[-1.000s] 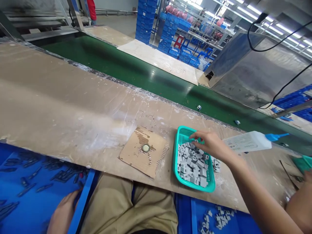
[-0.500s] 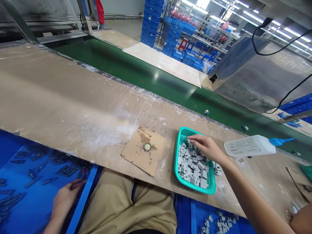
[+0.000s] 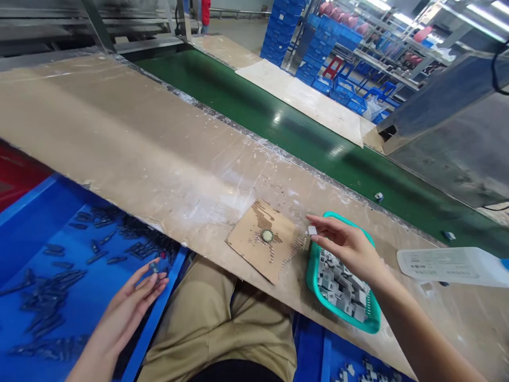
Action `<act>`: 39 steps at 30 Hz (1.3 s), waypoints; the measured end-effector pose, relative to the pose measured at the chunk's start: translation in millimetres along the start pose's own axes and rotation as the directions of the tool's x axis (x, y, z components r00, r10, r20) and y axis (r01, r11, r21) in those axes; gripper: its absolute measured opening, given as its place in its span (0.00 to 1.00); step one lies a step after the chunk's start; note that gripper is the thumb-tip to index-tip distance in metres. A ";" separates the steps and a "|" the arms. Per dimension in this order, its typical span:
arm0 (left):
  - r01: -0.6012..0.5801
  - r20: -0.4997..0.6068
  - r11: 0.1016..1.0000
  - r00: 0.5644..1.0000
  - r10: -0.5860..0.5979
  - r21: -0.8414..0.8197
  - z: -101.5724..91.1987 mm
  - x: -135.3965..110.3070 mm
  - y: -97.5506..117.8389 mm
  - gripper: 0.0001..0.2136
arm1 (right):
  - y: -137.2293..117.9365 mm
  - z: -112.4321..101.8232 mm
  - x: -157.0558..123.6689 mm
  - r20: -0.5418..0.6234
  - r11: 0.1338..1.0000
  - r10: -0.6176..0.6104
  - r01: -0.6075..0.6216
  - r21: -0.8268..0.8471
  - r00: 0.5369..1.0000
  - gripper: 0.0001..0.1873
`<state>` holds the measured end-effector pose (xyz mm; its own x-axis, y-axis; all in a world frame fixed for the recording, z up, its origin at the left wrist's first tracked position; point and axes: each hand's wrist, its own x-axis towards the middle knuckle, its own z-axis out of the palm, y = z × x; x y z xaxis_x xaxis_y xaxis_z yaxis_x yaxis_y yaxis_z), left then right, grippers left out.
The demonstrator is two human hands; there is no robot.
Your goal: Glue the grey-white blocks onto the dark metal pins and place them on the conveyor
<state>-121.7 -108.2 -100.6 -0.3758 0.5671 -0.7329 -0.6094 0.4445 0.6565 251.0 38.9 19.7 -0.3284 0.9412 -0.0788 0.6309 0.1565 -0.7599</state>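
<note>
My right hand point(image 3: 348, 244) pinches a small light-grey plastic block point(image 3: 312, 230) between thumb and fingers, at the left rim of a green basket point(image 3: 311, 276). More grey blocks point(image 3: 342, 286) fill that basket. Low on the left, my left hand point(image 3: 129, 302) is closed on a small dark plastic part point(image 3: 154, 267), over the edge of a blue bin point(image 3: 99, 286). Dark slim parts point(image 3: 47, 297) lie in heaps in the bin. Between the hands, a cardboard square point(image 3: 246, 236) bears a round cap-like piece point(image 3: 267, 235) with wet brown stains around it.
A translucent bottle point(image 3: 437, 265) lies on the worktable point(image 3: 178, 175) to the right. Behind the table runs a green conveyor belt point(image 3: 254, 114) with a few small parts on it. Another blue bin point(image 3: 332, 355) with grey blocks is below. Stacked blue crates point(image 3: 282, 32) stand farther back.
My right hand has come up out of the basket's contents with a grey block. My left hand has risen from the bin's dark parts with one in its fingers. The view has shifted left.
</note>
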 end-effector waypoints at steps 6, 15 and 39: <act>-0.031 0.147 0.999 0.989 0.027 0.025 17.9 -30.5 3.8 0.24 | -23.5 39.7 18.5 0.087 0.923 -0.243 0.258 -0.284 0.966 0.21; 0.003 0.340 0.998 0.940 -0.027 0.070 28.6 -39.7 -6.8 0.17 | -18.2 66.0 27.9 0.271 0.817 -0.314 0.404 -0.410 0.910 0.26; 0.432 0.787 0.900 0.572 -0.229 -0.052 117.4 -70.7 -12.1 0.13 | -73.5 59.7 -32.2 -0.001 0.897 -0.342 0.327 0.299 0.940 0.22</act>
<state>-5.7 -72.2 -35.8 0.4742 0.7686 -0.4294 -0.7476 0.6091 0.2647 173.3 -20.8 39.6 -0.5237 0.8313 0.1865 0.2485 0.3584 -0.8999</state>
